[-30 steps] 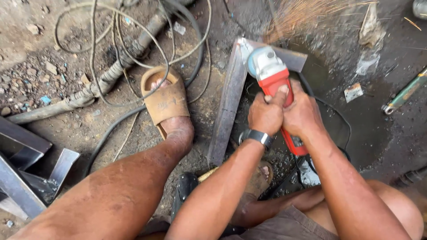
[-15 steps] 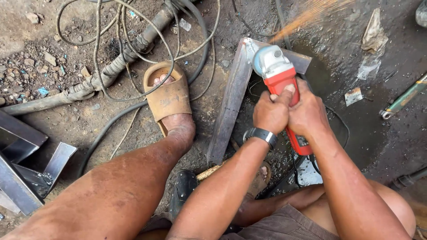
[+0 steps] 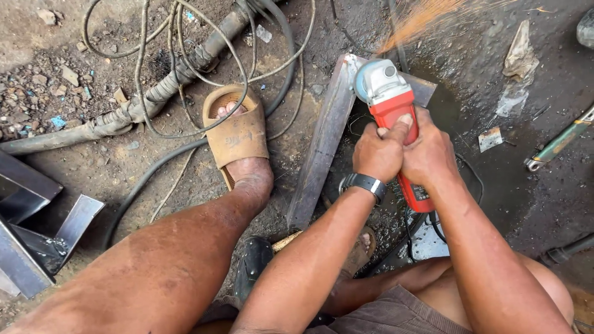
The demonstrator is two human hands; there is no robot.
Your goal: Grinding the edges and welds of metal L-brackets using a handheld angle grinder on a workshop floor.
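Observation:
A red and grey angle grinder (image 3: 391, 102) is gripped by both of my hands. My left hand (image 3: 378, 151), with a black wristwatch, wraps the red body from the left. Beside it, my right hand (image 3: 428, 153) clasps the same body from the right. The grinder's head rests on the far corner of a grey metal angle frame (image 3: 322, 145) lying on the dirt floor. Orange sparks (image 3: 421, 18) spray up and away from that corner. My left foot in a tan sandal (image 3: 236, 133) stands just left of the frame.
Tangled cables and a thick hose (image 3: 154, 93) lie at the upper left. Cut metal angle pieces (image 3: 37, 229) sit at the left edge. A green-handled tool (image 3: 560, 143) lies at the right. Paper scraps (image 3: 516, 68) and wet ground are beyond the grinder.
The view has shifted slightly and the grinder head has stayed on the frame's corner. The spark spray has grown longer and brighter toward the upper right.

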